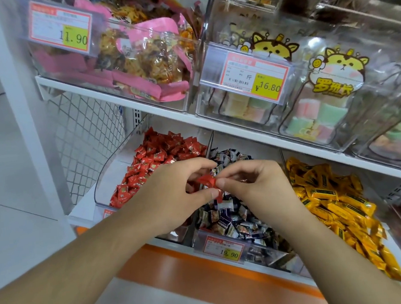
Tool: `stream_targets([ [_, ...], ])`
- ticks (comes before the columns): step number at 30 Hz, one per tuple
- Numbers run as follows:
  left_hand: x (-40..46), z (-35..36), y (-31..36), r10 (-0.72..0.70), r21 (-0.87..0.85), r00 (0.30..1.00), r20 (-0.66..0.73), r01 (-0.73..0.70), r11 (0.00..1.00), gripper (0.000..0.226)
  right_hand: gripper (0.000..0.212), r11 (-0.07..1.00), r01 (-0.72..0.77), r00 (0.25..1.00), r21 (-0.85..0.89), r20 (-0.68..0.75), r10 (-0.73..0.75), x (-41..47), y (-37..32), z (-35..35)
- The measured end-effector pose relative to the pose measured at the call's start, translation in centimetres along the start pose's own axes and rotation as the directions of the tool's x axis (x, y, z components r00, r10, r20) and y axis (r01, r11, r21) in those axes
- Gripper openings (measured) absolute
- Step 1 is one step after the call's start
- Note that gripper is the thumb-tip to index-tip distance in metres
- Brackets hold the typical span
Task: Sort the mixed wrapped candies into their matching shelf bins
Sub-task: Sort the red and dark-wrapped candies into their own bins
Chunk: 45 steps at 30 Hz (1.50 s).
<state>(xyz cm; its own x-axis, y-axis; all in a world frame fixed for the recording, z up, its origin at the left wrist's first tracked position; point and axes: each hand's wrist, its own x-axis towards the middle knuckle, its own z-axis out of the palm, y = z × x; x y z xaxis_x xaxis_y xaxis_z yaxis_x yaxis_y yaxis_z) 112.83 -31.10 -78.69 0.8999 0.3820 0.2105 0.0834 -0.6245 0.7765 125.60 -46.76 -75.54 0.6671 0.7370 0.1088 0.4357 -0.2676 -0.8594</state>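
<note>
both hands (174,191) (256,183) pinch one red candy (208,181) above the bin tagged 19.90 (224,248).

2 hands (174,191), 3 price tags (252,79).

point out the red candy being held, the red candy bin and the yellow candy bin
red candy (208,181), head view, middle of wrapper
red candy bin (103,176), head view, clear left wall
yellow candy bin (400,250), head view, clear right wall
</note>
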Motion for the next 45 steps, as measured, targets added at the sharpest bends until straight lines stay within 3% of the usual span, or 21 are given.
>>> stream_targets([
  [4, 0.0, -0.4, 0.7, -0.029, -0.201, 0.999, -0.028, 0.023, 0.979, 0.035, 0.009, 0.995, 0.019, 0.996, 0.095, -0.094, -0.010, 0.1, -0.6, 1.4],
  [8, -0.1, -1.2, 0.6, -0.090, -0.278, 0.994, -0.068, 0.068, 0.958, 0.032, 0.012, 0.990, 0.011, 0.994, 0.140, -0.109, 0.005, 0.5, -0.8, 2.5],
  [11, 0.1, -2.4, -0.1, -0.136, -0.147, 0.976, -0.170, 0.111, 0.983, 0.026, 0.012, 0.991, 0.015, 0.997, 0.129, -0.073, -0.006, 1.0, -0.6, 2.2],
  [14, 0.4, -3.8, -1.2, -0.151, 0.147, 0.951, -0.270, 0.196, 0.970, 0.047, 0.020, 1.000, 0.012, 0.999, 0.005, -0.050, -0.012, 1.3, 0.4, 1.0],
  [16, 0.3, -3.9, -2.2, -0.154, 0.310, 0.967, -0.202, 0.213, 0.926, 0.063, 0.025, 0.979, 0.008, 0.998, -0.201, 0.065, 0.005, 1.0, 1.5, 0.5],
  [20, 0.0, -2.3, -2.0, -0.049, 0.319, 0.997, -0.060, 0.065, 0.945, 0.049, 0.014, 0.861, 0.050, 0.939, -0.506, 0.318, 0.132, 0.5, 2.9, 0.9],
  [25, 0.0, -0.4, -1.0, 0.046, 0.300, 0.998, 0.037, -0.055, 0.952, 0.040, 0.007, 0.827, 0.081, 0.901, -0.557, 0.395, 0.178, 1.2, 3.7, 2.5],
  [30, 0.0, 0.1, -1.5, 0.026, 0.287, 0.997, 0.067, -0.044, 0.957, 0.037, 0.015, 0.808, 0.080, 0.895, -0.584, 0.399, 0.200, 1.6, 4.5, 3.3],
  [35, 0.0, -0.3, -1.3, 0.024, 0.237, 1.000, -0.009, -0.021, 0.971, 0.031, 0.024, 0.865, 0.002, 0.951, -0.501, 0.269, 0.154, 1.5, 3.8, 1.1],
  [40, -0.2, -0.3, 0.0, 0.023, 0.162, 0.999, -0.036, -0.017, 0.987, 0.036, 0.020, 0.980, -0.059, 0.995, -0.191, 0.061, 0.072, 0.5, 1.5, -1.3],
  [45, -0.4, -0.3, 1.5, 0.030, 0.032, 0.995, -0.093, -0.027, 0.999, 0.018, 0.011, 0.998, -0.040, 0.997, 0.040, 0.061, 0.037, -0.2, -0.8, -0.7],
])
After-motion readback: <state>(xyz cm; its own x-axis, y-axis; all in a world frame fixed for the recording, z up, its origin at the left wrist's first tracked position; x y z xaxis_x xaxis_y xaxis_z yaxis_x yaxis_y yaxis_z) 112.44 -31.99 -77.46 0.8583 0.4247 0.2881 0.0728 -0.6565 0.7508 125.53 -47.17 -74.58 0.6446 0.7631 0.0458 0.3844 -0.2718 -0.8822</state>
